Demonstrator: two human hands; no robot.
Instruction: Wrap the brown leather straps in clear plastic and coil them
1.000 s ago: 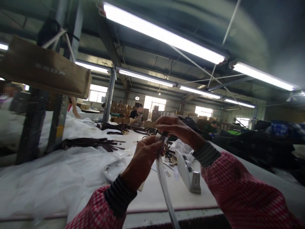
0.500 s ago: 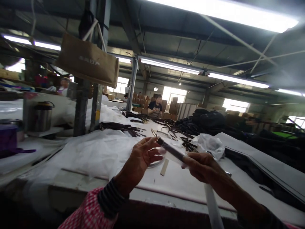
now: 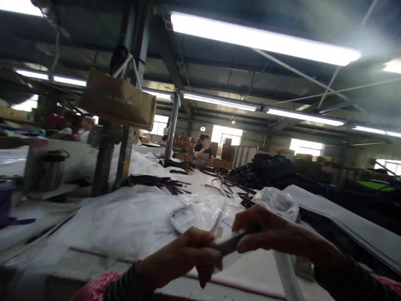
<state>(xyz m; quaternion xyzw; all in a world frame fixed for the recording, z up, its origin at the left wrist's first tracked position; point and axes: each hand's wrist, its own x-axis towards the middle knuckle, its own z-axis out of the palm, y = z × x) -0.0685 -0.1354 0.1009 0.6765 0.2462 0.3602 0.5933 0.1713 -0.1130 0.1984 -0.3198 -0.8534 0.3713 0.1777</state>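
A short dark strap (image 3: 228, 244) stretches between my two hands, low over the white table (image 3: 247, 276). Its near end is pinched by the fingers of my left hand (image 3: 191, 253). My right hand (image 3: 266, 232) grips the far end from above, and its fingers hide that part. Something pale and see-through, perhaps plastic film, shows along the strap, but blur hides the detail. Just beyond my hands lies clear plastic film (image 3: 199, 213) with a curved pale band (image 3: 176, 223). Under my right forearm hangs a translucent plastic strip (image 3: 286, 271).
Dark straps (image 3: 156, 182) lie farther back, left of centre. At right are a crumpled plastic bag (image 3: 277, 200), a white sheet (image 3: 332, 213) and piled black fabric (image 3: 272, 165). A tan bag (image 3: 117, 100) hangs from a metal post (image 3: 106, 159). A person (image 3: 203, 152) is beyond the table.
Both hands have come lower and closer to me with the strap. The strap's slant has flipped, its right end now higher. My left fingers, loosely spread before, have closed on it.
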